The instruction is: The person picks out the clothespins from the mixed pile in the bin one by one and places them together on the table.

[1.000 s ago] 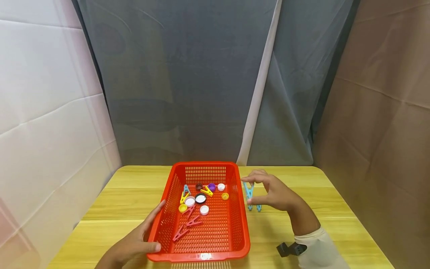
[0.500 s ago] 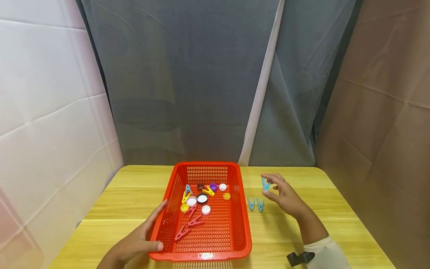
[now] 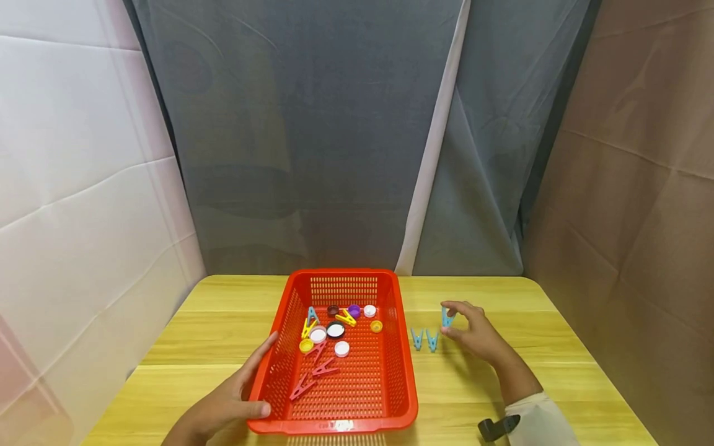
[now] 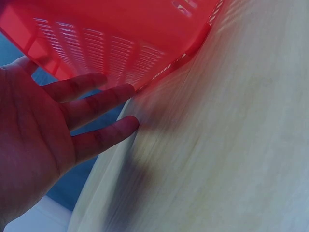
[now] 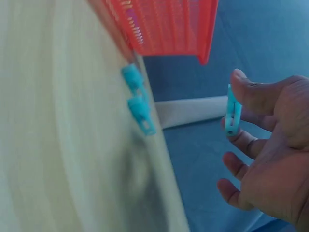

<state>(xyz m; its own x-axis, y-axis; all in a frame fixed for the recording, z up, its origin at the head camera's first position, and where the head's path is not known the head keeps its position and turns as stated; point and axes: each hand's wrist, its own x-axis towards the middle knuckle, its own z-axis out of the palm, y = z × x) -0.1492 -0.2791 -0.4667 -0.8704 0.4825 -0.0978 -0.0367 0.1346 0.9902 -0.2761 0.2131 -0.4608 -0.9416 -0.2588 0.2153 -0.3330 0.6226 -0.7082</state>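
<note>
My right hand (image 3: 474, 331) pinches a light-blue clothespin (image 5: 233, 111) between thumb and fingertips, just above the table right of the basket. The other fingers are spread loosely in the right wrist view. Two more light-blue clothespins, a left one (image 3: 417, 339) and a right one (image 3: 432, 341), stand side by side on the table, between this hand and the red plastic basket (image 3: 407, 371). My left hand (image 3: 225, 396) rests against the basket's near left corner, its thumb at the rim. In the left wrist view its fingers (image 4: 99, 106) are nearly straight and spread beside the basket wall.
Inside the basket lie pink clothespins (image 3: 325, 368), yellow clothespins (image 3: 346, 318), one blue clothespin (image 3: 312, 314) and several bottle caps (image 3: 335, 329) in white, yellow, purple, brown and black. The wooden table (image 3: 502, 310) ends at a grey curtain (image 3: 334, 155); cloth walls flank both sides.
My right hand moved right, away from the two standing clothespins, with a third clothespin in its fingers, then lowered it toward the table. The left hand stayed on the basket.
</note>
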